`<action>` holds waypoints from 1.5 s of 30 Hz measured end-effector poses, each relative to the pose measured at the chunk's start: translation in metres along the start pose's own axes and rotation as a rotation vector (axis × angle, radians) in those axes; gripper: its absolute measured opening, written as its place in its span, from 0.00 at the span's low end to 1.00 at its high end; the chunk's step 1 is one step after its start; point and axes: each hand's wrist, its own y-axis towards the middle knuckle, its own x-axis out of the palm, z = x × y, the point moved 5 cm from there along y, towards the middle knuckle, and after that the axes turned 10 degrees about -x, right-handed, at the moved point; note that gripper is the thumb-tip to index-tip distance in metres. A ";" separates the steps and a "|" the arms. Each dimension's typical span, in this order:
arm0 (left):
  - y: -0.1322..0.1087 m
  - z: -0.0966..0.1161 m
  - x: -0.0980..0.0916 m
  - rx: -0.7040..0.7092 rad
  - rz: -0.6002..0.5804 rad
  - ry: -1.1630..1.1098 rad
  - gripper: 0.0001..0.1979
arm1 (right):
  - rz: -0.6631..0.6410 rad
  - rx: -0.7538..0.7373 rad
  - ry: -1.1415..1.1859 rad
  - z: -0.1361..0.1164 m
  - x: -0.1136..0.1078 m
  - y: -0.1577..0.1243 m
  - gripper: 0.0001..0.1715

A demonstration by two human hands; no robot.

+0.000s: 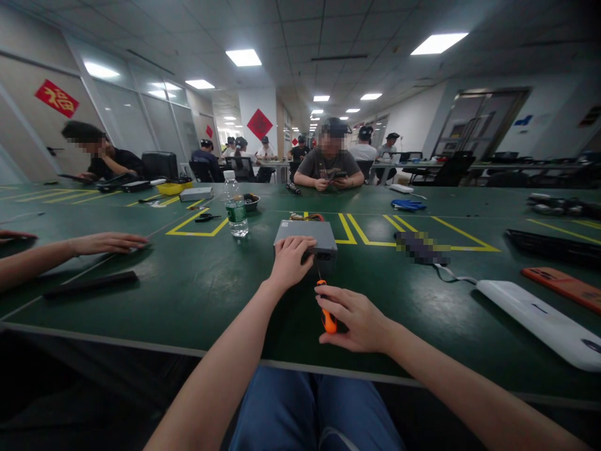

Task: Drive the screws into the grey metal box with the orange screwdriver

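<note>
A grey metal computer power supply sits on the green table in front of me, its bundled cables at the far side and a socket on the near face. My left hand grips its near left part, fingers over the top and thumb toward the front. My right hand holds a screwdriver with an orange and black handle between thumb and fingers. The screwdriver's thin shaft points away from me at the near face of the power supply; whether its tip sits in a screw is too small to tell.
A water bottle and a bowl stand left of the power supply. To the right lie a white power bank, an orange phone and blue gloves. Another person's hand rests at left, near a black bar.
</note>
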 end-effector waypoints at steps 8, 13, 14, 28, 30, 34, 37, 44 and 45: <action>0.000 0.000 0.000 -0.005 0.014 -0.009 0.15 | -0.006 -0.045 -0.070 -0.002 0.001 0.000 0.19; 0.000 0.000 0.000 -0.006 0.007 -0.009 0.15 | -0.017 -0.041 -0.047 -0.002 0.002 0.000 0.20; 0.000 0.000 -0.001 -0.004 0.007 -0.009 0.15 | -0.038 -0.037 -0.040 -0.002 0.003 0.001 0.21; 0.000 -0.001 0.000 -0.004 0.014 -0.014 0.15 | 0.038 -0.010 0.044 -0.001 -0.001 0.001 0.19; 0.000 -0.001 -0.001 -0.016 0.006 -0.011 0.15 | -0.006 0.011 0.069 -0.001 0.002 0.001 0.24; 0.000 0.001 -0.002 -0.010 0.005 -0.012 0.15 | -0.085 -0.018 0.012 -0.002 0.003 0.002 0.26; 0.000 0.002 -0.003 -0.014 -0.001 -0.004 0.16 | 0.008 -0.017 -0.040 -0.001 -0.001 0.001 0.23; 0.000 0.001 -0.001 -0.005 0.006 -0.001 0.15 | 0.061 0.086 0.084 0.005 0.000 -0.007 0.28; 0.000 0.001 -0.001 -0.003 0.012 -0.006 0.15 | 0.031 0.076 0.085 0.003 0.001 -0.006 0.28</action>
